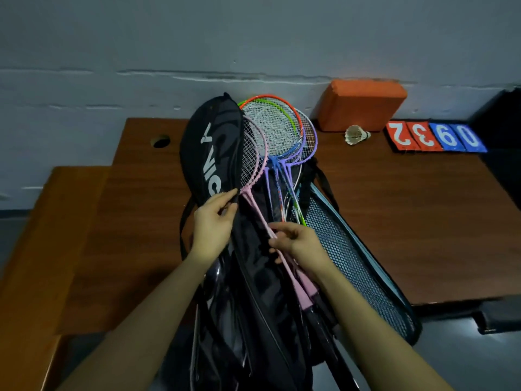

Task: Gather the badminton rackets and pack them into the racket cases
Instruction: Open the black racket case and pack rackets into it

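A black racket case (210, 149) with white lettering lies on the brown table (408, 210), its flap raised. My left hand (214, 224) pinches the flap's edge. My right hand (296, 241) grips the shaft of a pink racket (252, 162) whose head sits partly under the flap. Several more rackets (279, 131), orange, green, blue and purple, fan out beside it on an open case with a mesh lining (349, 261). More black cases (253, 320) hang over the table's front edge.
An orange block (361, 104) leans on the grey wall. A shuttlecock (356, 134) lies in front of it. Red and blue number cards (435, 136) rest at the right. A cable hole (160, 141) is in the table at left. A dark object (501, 119) stands far right.
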A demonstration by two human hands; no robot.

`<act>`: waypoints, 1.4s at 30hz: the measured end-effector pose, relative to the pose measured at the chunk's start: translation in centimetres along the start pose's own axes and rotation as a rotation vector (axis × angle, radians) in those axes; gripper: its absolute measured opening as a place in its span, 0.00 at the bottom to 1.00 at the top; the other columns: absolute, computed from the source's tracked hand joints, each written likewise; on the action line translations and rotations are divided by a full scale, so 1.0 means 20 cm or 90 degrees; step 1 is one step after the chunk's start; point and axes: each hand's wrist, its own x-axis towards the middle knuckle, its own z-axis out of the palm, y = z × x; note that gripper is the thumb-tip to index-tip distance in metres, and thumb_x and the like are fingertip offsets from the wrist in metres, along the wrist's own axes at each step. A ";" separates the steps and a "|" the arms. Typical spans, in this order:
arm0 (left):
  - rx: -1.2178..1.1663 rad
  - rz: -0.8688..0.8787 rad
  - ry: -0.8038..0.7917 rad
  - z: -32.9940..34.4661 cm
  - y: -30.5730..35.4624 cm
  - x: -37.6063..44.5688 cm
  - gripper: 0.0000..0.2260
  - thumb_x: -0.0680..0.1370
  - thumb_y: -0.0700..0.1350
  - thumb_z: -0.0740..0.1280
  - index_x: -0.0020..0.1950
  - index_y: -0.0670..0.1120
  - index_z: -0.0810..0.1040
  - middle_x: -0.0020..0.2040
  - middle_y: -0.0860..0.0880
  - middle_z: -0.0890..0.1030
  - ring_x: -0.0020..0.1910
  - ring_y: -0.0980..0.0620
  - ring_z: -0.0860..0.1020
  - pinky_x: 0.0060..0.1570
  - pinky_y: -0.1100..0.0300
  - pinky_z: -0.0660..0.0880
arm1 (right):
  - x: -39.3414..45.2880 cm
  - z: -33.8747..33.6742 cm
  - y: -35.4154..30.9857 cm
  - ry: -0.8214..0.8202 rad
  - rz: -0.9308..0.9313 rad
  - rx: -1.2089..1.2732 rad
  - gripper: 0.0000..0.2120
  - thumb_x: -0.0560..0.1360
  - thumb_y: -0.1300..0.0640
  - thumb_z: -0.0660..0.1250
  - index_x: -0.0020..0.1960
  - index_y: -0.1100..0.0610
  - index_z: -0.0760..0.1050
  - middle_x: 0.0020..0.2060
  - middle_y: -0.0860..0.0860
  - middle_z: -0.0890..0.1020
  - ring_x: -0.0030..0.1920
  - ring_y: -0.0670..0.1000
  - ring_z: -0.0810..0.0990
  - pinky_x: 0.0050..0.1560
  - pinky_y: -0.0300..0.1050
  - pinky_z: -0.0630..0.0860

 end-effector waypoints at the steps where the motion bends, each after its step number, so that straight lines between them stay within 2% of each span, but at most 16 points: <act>1: 0.003 -0.001 0.011 -0.02 -0.01 0.00 0.14 0.76 0.35 0.65 0.61 0.42 0.77 0.54 0.50 0.79 0.54 0.55 0.76 0.51 0.79 0.68 | 0.03 0.03 -0.01 0.003 -0.006 -0.008 0.18 0.70 0.74 0.67 0.59 0.67 0.74 0.32 0.54 0.75 0.28 0.48 0.78 0.24 0.40 0.75; 4: 0.007 0.000 0.026 -0.10 -0.02 0.02 0.14 0.76 0.36 0.66 0.60 0.43 0.78 0.50 0.53 0.79 0.48 0.57 0.77 0.50 0.76 0.69 | 0.10 0.12 -0.04 0.003 -0.013 -0.051 0.20 0.69 0.74 0.67 0.60 0.66 0.74 0.34 0.53 0.77 0.27 0.46 0.78 0.23 0.40 0.76; 6: 0.004 0.005 0.028 -0.16 -0.02 0.03 0.14 0.75 0.35 0.66 0.60 0.43 0.78 0.49 0.53 0.79 0.46 0.62 0.76 0.49 0.77 0.68 | 0.15 0.18 -0.04 -0.007 -0.032 -0.099 0.21 0.70 0.73 0.67 0.62 0.64 0.74 0.38 0.54 0.78 0.29 0.46 0.78 0.25 0.40 0.77; 8: 0.001 0.008 0.040 -0.22 -0.02 0.06 0.14 0.75 0.34 0.66 0.60 0.42 0.78 0.51 0.51 0.79 0.45 0.67 0.76 0.49 0.78 0.68 | 0.18 0.25 -0.04 -0.015 -0.084 -0.168 0.21 0.71 0.71 0.68 0.63 0.62 0.74 0.46 0.55 0.81 0.39 0.47 0.80 0.37 0.36 0.79; 10: -0.008 0.000 0.062 -0.29 -0.03 0.09 0.13 0.76 0.34 0.65 0.60 0.41 0.78 0.54 0.49 0.79 0.49 0.65 0.76 0.51 0.78 0.68 | 0.22 0.33 -0.05 -0.028 -0.153 -0.240 0.22 0.70 0.70 0.69 0.63 0.62 0.74 0.56 0.54 0.80 0.53 0.46 0.78 0.51 0.27 0.72; 13: -0.025 -0.016 0.082 -0.42 -0.07 0.12 0.14 0.76 0.35 0.64 0.61 0.41 0.77 0.56 0.49 0.78 0.54 0.61 0.75 0.55 0.77 0.68 | 0.27 0.46 -0.05 -0.040 -0.226 -0.330 0.21 0.71 0.66 0.70 0.63 0.60 0.74 0.57 0.50 0.79 0.56 0.43 0.76 0.54 0.22 0.66; 15: -0.029 -0.031 0.090 -0.49 -0.12 0.13 0.14 0.76 0.35 0.64 0.62 0.41 0.76 0.58 0.48 0.78 0.55 0.61 0.75 0.55 0.76 0.68 | 0.30 0.55 -0.03 -0.031 -0.250 -0.364 0.21 0.71 0.65 0.70 0.63 0.59 0.75 0.56 0.51 0.80 0.56 0.46 0.76 0.55 0.26 0.67; 19: -0.033 -0.063 0.089 -0.57 -0.22 0.15 0.14 0.77 0.35 0.64 0.63 0.41 0.75 0.58 0.47 0.78 0.55 0.58 0.75 0.55 0.77 0.69 | 0.36 0.67 0.07 -0.005 -0.266 -0.421 0.18 0.71 0.63 0.69 0.61 0.58 0.77 0.53 0.55 0.82 0.55 0.53 0.79 0.58 0.50 0.75; 20: -0.029 -0.064 0.087 -0.58 -0.25 0.16 0.15 0.77 0.34 0.63 0.63 0.41 0.75 0.57 0.48 0.78 0.53 0.59 0.76 0.53 0.78 0.69 | 0.38 0.69 0.11 -0.002 -0.262 -0.446 0.19 0.70 0.62 0.69 0.61 0.56 0.77 0.52 0.54 0.82 0.54 0.54 0.79 0.56 0.52 0.75; 25: -0.006 -0.043 0.056 -0.57 -0.37 0.18 0.14 0.76 0.34 0.64 0.61 0.41 0.76 0.52 0.53 0.77 0.46 0.69 0.75 0.47 0.79 0.68 | 0.37 0.70 0.21 0.007 -0.256 -0.558 0.19 0.72 0.59 0.69 0.63 0.54 0.75 0.54 0.50 0.81 0.55 0.53 0.74 0.56 0.45 0.72; 28: 0.035 -0.024 0.023 -0.51 -0.43 0.19 0.13 0.75 0.35 0.66 0.60 0.41 0.78 0.51 0.49 0.80 0.45 0.61 0.77 0.49 0.73 0.72 | 0.33 0.67 0.23 -0.020 -0.282 -0.605 0.17 0.74 0.56 0.68 0.63 0.53 0.75 0.56 0.48 0.80 0.56 0.52 0.73 0.57 0.47 0.72; 32: 0.119 -0.031 -0.053 -0.44 -0.50 0.14 0.16 0.75 0.43 0.67 0.63 0.41 0.75 0.56 0.46 0.78 0.53 0.50 0.77 0.57 0.53 0.74 | 0.22 0.55 0.24 -0.024 -0.276 -0.641 0.16 0.75 0.49 0.62 0.59 0.54 0.77 0.52 0.50 0.81 0.52 0.55 0.78 0.53 0.51 0.74; 35: 0.221 -0.038 -0.142 -0.39 -0.50 0.03 0.22 0.77 0.51 0.65 0.68 0.42 0.69 0.63 0.46 0.72 0.62 0.48 0.70 0.64 0.51 0.68 | 0.07 0.43 0.28 -0.023 -0.277 -0.638 0.21 0.75 0.44 0.57 0.58 0.55 0.78 0.51 0.50 0.82 0.52 0.53 0.79 0.53 0.52 0.75; 37: 0.261 -0.023 -0.165 -0.36 -0.49 -0.10 0.24 0.76 0.54 0.64 0.68 0.43 0.69 0.62 0.46 0.71 0.61 0.48 0.70 0.63 0.51 0.69 | -0.03 0.34 0.31 -0.032 -0.277 -0.649 0.22 0.75 0.43 0.57 0.59 0.54 0.78 0.51 0.50 0.82 0.52 0.53 0.80 0.53 0.51 0.75; 40: 0.270 0.021 -0.135 -0.32 -0.49 -0.35 0.26 0.73 0.57 0.62 0.63 0.40 0.73 0.56 0.42 0.74 0.55 0.44 0.73 0.57 0.48 0.73 | -0.17 0.24 0.36 -0.071 -0.292 -0.720 0.24 0.74 0.39 0.54 0.61 0.50 0.76 0.54 0.46 0.80 0.56 0.50 0.78 0.53 0.46 0.70; 42: 0.285 0.010 -0.096 -0.29 -0.47 -0.51 0.25 0.72 0.55 0.65 0.61 0.39 0.75 0.56 0.39 0.74 0.55 0.39 0.73 0.55 0.48 0.74 | -0.25 0.18 0.39 -0.111 -0.305 -0.766 0.25 0.74 0.37 0.53 0.64 0.47 0.73 0.57 0.45 0.79 0.57 0.48 0.76 0.53 0.45 0.65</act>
